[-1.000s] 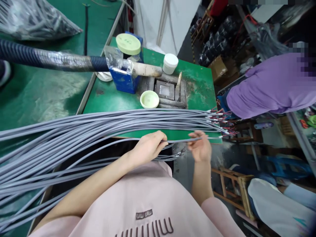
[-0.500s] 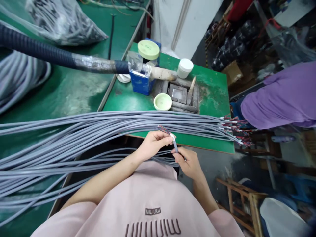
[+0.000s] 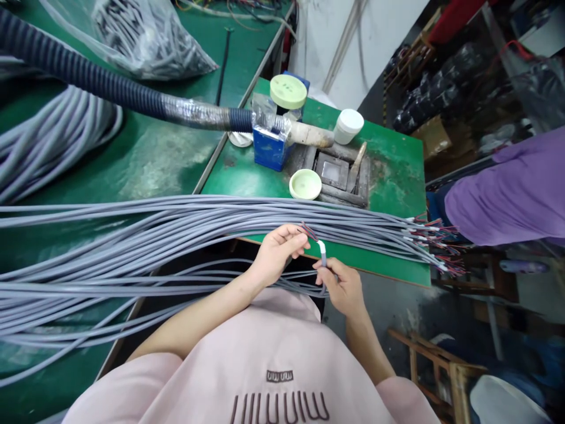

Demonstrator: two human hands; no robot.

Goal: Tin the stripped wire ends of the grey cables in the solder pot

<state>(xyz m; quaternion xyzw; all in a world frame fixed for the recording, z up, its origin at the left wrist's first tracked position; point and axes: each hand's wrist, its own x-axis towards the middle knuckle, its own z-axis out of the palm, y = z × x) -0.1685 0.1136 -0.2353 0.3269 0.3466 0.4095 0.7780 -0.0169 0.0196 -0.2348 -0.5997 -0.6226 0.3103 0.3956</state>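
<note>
My right hand (image 3: 343,287) is closed around a grey cable (image 3: 323,259) near its end. That end points up and carries a white sleeve (image 3: 322,247). Thin red and dark wires (image 3: 310,232) fan out of the sleeve, bent over to the left. The fingertips of my left hand (image 3: 282,250) are pinched together at these wires. Just beyond both hands lies a thick bundle of grey cables (image 3: 247,215) across the bench, its stripped ends (image 3: 435,241) with white sleeves and loose coloured wires at the right.
Behind the bundle are a pale green dish (image 3: 305,184), a framed metal pot (image 3: 333,171) with a scraper, and a white tub (image 3: 348,126). A ribbed hose (image 3: 132,97) crosses from the left to a blue box (image 3: 269,148). A person in a purple top (image 3: 507,182) is at the right.
My left hand has moved off the white sleeve to the wires, leaving the sleeve uncovered. The right hand keeps hold of the cable. The whole view has shifted slightly.
</note>
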